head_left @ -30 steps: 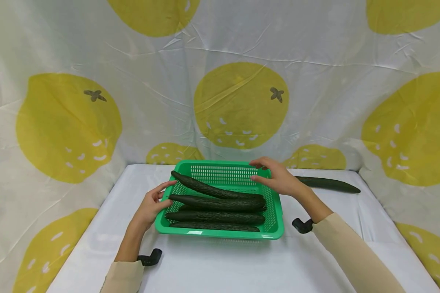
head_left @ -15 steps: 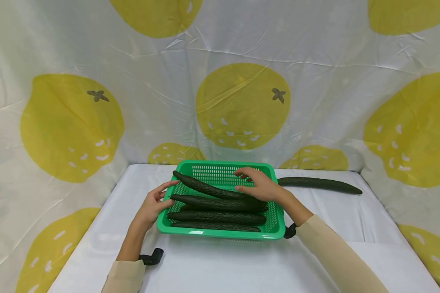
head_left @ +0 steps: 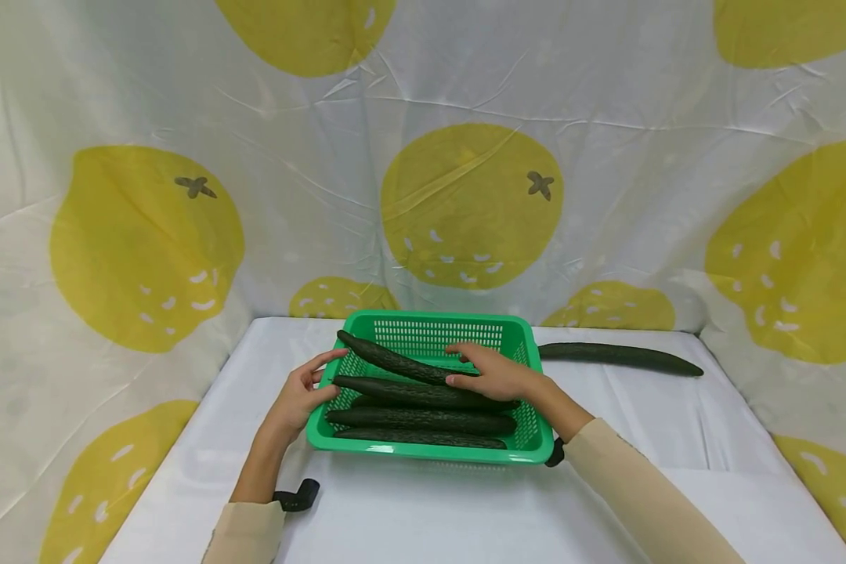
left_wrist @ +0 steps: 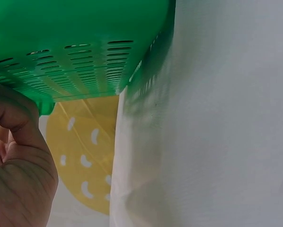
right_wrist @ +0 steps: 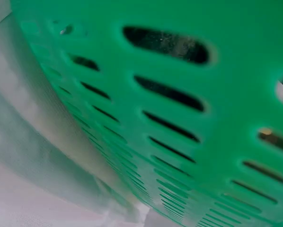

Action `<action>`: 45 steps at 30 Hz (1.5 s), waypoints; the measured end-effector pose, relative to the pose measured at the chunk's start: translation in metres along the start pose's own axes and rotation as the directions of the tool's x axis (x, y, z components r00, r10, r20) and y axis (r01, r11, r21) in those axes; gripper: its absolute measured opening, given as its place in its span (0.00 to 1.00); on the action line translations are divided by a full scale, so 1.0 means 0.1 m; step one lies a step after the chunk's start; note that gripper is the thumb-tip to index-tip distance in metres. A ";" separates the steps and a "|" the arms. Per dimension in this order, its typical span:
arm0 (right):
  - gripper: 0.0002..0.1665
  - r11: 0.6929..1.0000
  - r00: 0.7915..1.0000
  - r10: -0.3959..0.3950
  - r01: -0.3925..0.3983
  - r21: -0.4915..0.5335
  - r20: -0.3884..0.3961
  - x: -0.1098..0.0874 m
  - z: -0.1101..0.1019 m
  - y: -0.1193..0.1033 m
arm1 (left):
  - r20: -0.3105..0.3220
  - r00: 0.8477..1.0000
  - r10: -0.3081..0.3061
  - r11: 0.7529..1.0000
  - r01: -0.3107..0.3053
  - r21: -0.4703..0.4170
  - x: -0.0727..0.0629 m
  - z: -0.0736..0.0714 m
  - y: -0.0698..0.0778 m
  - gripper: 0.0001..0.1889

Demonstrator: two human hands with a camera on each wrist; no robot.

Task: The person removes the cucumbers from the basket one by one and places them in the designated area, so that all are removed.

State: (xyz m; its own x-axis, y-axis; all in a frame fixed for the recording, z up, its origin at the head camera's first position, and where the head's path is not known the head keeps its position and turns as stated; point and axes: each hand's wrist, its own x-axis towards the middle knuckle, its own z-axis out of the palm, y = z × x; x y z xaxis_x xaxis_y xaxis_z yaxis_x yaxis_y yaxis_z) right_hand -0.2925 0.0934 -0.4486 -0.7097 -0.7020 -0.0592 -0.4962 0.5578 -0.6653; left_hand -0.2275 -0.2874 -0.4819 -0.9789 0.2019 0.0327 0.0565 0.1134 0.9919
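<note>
A green plastic basket (head_left: pixel 423 448) with slotted walls holds several long dark cucumbers lying roughly side to side. My left hand (head_left: pixel 298 401) grips the basket's left rim, thumb and forefinger over the edge; in the left wrist view its fingers curl against the outer wall. The topmost cucumber (head_left: pixel 395 362) slants with its left tip against the basket's back left corner. Over this cucumber's right end reaches my right hand (head_left: pixel 497 374), thumb and fingers spread around it, and I cannot tell whether they touch it. The basket's wall fills the right wrist view, hiding that hand.
One more cucumber (head_left: pixel 620 356) lies on the white-covered table (head_left: pixel 423 517) to the right of the basket, near the back. A white cloth (head_left: pixel 310 204) printed with yellow lemons hangs behind the table. Black wrist mounts (head_left: pixel 299 495) sit below the hands.
My right hand has moved left and down from the basket's back right rim to the topmost cucumber's right end. The left hand keeps its place on the rim.
</note>
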 end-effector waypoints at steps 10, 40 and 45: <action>0.40 0.997 0.996 0.040 -0.036 -0.065 0.076 0.03 0.06 -0.04 | 0.004 1.000 0.004 1.000 -0.004 -0.014 0.01 -0.02 0.02 0.35; 0.27 0.998 0.996 -0.005 0.000 -0.067 -0.084 0.06 0.08 -0.03 | -0.005 1.000 -0.004 1.000 0.004 0.006 0.01 -0.03 0.01 0.35; 0.27 0.998 0.992 -0.021 0.014 -0.058 -0.123 0.01 0.07 -0.03 | 0.001 1.000 0.001 1.000 -0.001 0.007 -0.01 -0.01 -0.01 0.35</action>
State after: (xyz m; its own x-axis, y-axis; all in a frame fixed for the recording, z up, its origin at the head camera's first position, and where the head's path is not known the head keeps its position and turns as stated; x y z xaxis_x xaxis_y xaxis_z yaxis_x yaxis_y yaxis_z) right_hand -0.2884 0.0875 -0.4520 -0.7552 -0.6539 0.0466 -0.5341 0.5725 -0.6221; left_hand -0.2267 -0.2888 -0.4830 -0.9786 0.2031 0.0332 0.0585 0.1198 0.9911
